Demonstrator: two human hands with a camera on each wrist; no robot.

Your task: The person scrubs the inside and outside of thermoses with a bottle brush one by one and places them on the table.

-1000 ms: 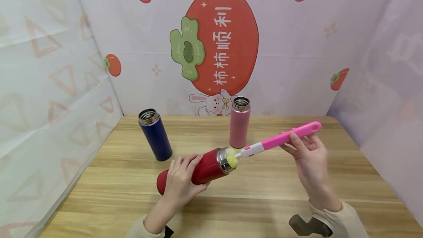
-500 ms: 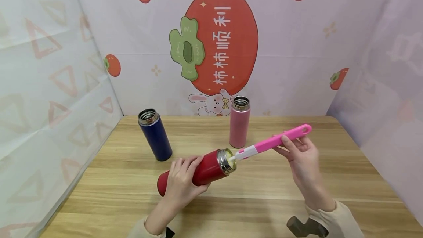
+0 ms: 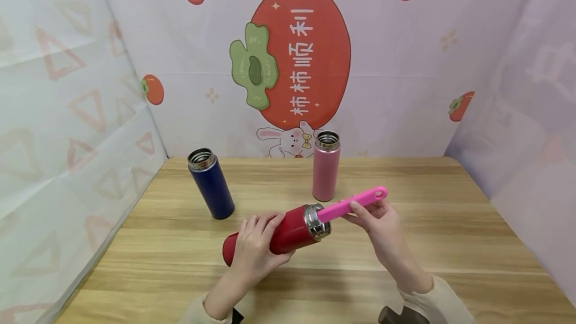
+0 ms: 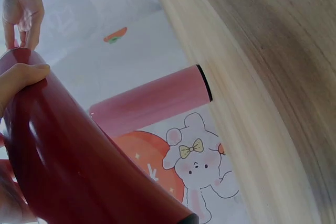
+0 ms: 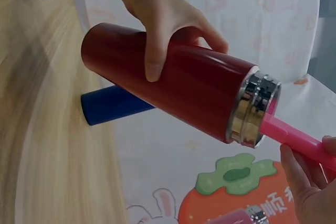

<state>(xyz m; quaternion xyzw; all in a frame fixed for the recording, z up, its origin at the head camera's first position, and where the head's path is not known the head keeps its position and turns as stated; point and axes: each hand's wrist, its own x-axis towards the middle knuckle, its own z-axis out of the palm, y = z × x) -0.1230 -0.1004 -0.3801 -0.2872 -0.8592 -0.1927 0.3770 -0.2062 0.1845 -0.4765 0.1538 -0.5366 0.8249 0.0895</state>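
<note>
- Four white characters [image 3: 300,64], 柿柿顺利, run from 6 o'clock up towards 12 on the big printed persimmon [image 3: 330,46] of the backdrop; a printed rabbit [image 3: 292,140] sits at its 6 o'clock.
- The right wrist view shows 顺 legibly, with the character next to it only in part.
- The left hand [image 3: 258,244] reaches in from 7 o'clock and grips the red bottle [image 3: 294,229], fingers curled over its body, thumb along the near side.
- That bottle lies tilted at 6 o'clock of the head view, its bare metal neck towards 2 o'clock; whether its base touches the table [image 3: 157,259] is hard to tell.
- The right hand [image 3: 375,221] comes up from 5 o'clock and pinches the pink handle [image 3: 335,210] between thumb and fingers.
- The handle enters the bottle's mouth, its holed end out towards 2 o'clock; the inner end is hidden.
- A blue bottle [image 3: 211,186] stands uncapped at the red one's 10 o'clock, a pink bottle [image 3: 326,174], also uncapped, at its 1 o'clock.
- The lower edge of the head view cuts off the right sleeve [image 3: 443,301] and a dark piece [image 3: 402,316] at that wrist.
- In the left wrist view, the red bottle runs out of frame and hides most of the left hand.
</note>
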